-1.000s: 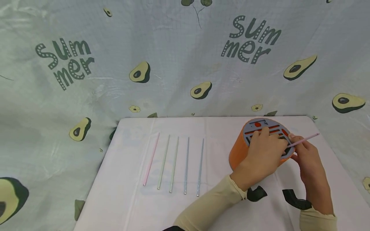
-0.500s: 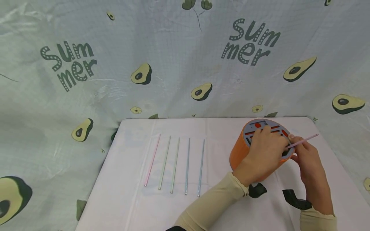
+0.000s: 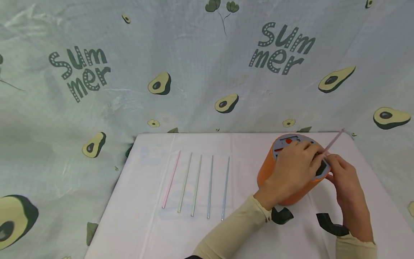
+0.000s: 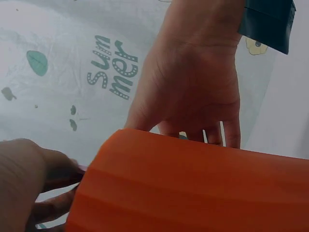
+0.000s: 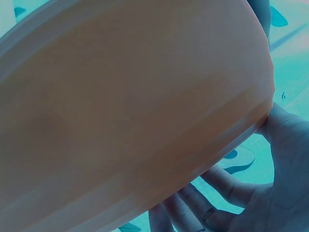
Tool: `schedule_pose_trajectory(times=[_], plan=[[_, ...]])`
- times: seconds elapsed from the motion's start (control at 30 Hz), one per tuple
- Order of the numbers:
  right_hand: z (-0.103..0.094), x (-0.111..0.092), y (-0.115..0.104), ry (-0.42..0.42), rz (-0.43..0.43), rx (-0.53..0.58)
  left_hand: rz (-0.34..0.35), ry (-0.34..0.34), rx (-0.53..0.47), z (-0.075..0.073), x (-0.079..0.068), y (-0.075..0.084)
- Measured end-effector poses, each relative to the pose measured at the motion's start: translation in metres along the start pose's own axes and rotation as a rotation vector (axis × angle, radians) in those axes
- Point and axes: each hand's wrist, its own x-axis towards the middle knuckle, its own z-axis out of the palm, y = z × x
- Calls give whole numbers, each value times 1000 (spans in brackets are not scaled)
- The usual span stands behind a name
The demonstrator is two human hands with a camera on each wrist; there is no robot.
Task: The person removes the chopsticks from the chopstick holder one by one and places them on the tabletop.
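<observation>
An orange round container [image 3: 275, 176] with a grey slotted top [image 3: 288, 139] leans on the table's right side. My left hand [image 3: 292, 165] lies over that top and pinches the lower end of a thin pink stick [image 3: 334, 141], which slants up to the right. Beside it, my right hand [image 3: 347, 183] grips the container's right edge, thumb near the rim. In the left wrist view, the right hand's [image 4: 193, 92] fingers pass behind the orange wall [image 4: 193, 183]. From the right wrist, the right hand's fingers [image 5: 231, 188] press against the container.
Several thin sticks lie side by side left of the container: another pink stick [image 3: 171, 180], green sticks [image 3: 196, 185] and blue sticks [image 3: 210, 187]. A white cloth covers the table [image 3: 139, 223]. An avocado-print sheet [image 3: 194, 46] hangs behind it.
The pink stick has swung from a shallow slant to a steeper one, its far end rising. My left hand's fingers have shifted round its lower end. The right hand stays at the container's edge.
</observation>
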Motion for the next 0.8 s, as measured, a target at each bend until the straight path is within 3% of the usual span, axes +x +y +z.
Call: schedule_pose_trajectory(times=[0.17, 0.4, 0.5, 0.63, 0.8], plan=[[1, 2, -1, 2, 30, -60, 16, 156, -217, -8, -2, -5], [0, 1, 0, 14, 58, -84, 98, 336, -524, -30, -7, -8], [-1, -1, 0, 22, 78, -92, 109, 367, -608, -42, -12, -10], [1, -1, -2, 26, 97, -123, 87, 417, -793, -56, -18, -16], [4, 1, -4, 24, 95, -126, -3, 430, -1071, -71, -30, -30]])
